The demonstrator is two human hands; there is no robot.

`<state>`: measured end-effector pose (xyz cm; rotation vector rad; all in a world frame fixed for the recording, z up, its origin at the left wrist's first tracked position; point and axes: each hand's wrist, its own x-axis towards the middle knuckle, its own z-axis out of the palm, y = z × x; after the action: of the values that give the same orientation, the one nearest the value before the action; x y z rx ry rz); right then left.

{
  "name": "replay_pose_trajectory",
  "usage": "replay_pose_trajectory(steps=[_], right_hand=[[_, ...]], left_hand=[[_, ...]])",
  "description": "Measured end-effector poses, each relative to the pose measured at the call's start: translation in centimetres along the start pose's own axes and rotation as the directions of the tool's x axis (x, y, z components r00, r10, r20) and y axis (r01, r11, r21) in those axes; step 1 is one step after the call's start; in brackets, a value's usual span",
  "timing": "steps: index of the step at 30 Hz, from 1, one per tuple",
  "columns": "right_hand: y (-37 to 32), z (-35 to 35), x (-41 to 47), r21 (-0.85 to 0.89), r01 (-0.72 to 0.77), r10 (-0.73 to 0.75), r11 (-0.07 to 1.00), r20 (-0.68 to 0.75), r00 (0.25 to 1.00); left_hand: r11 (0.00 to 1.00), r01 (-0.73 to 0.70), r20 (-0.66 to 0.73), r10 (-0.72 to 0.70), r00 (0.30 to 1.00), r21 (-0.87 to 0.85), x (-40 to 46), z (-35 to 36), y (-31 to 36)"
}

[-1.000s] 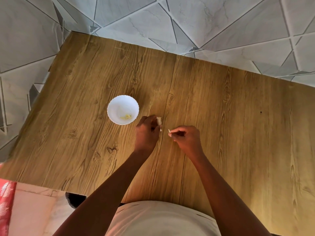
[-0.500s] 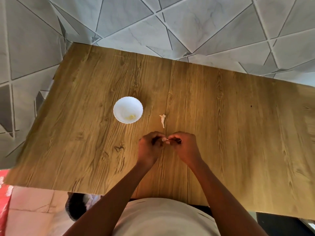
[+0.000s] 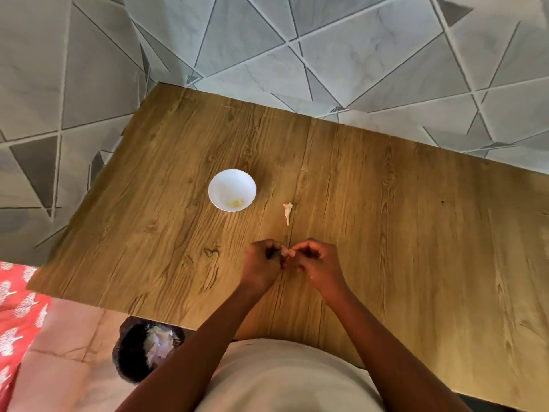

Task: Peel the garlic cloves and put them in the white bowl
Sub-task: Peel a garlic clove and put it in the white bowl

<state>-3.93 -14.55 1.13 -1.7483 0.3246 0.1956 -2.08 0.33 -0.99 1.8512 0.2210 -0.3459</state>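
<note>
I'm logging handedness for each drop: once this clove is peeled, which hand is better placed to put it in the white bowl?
Probably the left hand. The white bowl lies ahead on its side, while the right hand would have to cross over. Both hands pinch the garlic clove between them.

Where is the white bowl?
In the head view, the bowl sits on the table, left of the garlic scrap and beyond the left hand.
</note>
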Motion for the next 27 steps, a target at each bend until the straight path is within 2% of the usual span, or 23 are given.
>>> replay_pose_trajectory(steps=[2, 5, 9, 12, 16, 19, 22, 27], right_hand=[[0.6, -0.4, 0.2, 0.009, -0.046, 0.046, 0.999, 0.056, 0.997], [1.0, -1.1, 0.5, 0.029, -0.097, 0.095, 0.995, 0.080, 0.992], [1.0, -2.0, 0.9, -0.079, 0.017, -0.008, 0.997, 0.106, 0.994], [1.2, -2.1, 1.0, -0.207, 0.083, -0.057, 0.975, 0.132, 0.990], [1.8, -1.7, 1.2, -0.339, 0.067, -0.003, 0.938, 0.186, 0.983], [1.7, -1.7, 1.3, -0.355, 0.019, 0.055, 0.935, 0.195, 0.979], [1.1, -1.5, 1.2, -0.338, -0.060, 0.127, 0.939, 0.181, 0.975], [0.4, -0.9, 1.5, -0.394, -0.110, 0.180, 0.913, 0.146, 0.973]], left_hand=[[0.983, -0.056, -0.083, 0.071, 0.994, 0.173, -0.6, 0.7, -0.1], [0.945, -0.115, -0.139, 0.164, 0.977, 0.308, -1.5, 1.3, -0.4], [0.883, -0.160, -0.169, 0.257, 0.951, 0.441, -2.1, 1.6, -1.9], [0.859, -0.200, -0.132, 0.293, 0.947, 0.470, -2.6, 1.5, -2.2], [0.803, -0.299, -0.039, 0.371, 0.928, 0.516, -2.8, 0.9, -2.6], [0.820, -0.344, -0.071, 0.420, 0.905, 0.458, -3.0, 0.7, -2.5], [0.882, -0.290, -0.155, 0.367, 0.917, 0.373, -3.2, 0.4, -2.6], [0.866, -0.338, -0.114, 0.403, 0.908, 0.369, -3.1, -0.2, -2.9]])
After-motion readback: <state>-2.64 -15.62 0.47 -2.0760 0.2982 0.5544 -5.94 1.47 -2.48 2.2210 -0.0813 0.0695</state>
